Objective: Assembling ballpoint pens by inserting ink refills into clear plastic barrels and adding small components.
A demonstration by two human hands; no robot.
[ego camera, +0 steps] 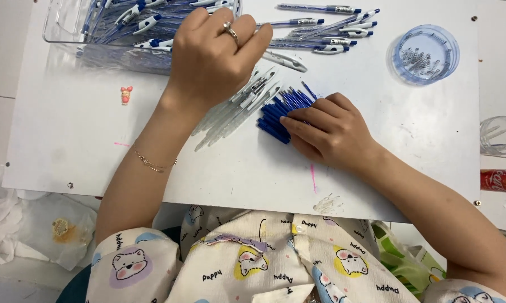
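My left hand (211,53) lies palm down on a fan of clear pen barrels (233,109) in the middle of the white board (84,134); a ring shows on one finger, and whether it grips a barrel is hidden. My right hand (331,132) rests with its fingertips pressed on a pile of blue pen refills (278,115) just right of the barrels. Several assembled blue-and-white pens (326,39) lie at the board's far edge, beyond both hands.
A clear plastic bin (68,25) with several pens stands at the far left. A round clear tub of small springs (425,54) sits far right. A clear cup (500,136) and a red can (501,180) stand off the board's right edge. A tiny pink figure (126,95) lies left.
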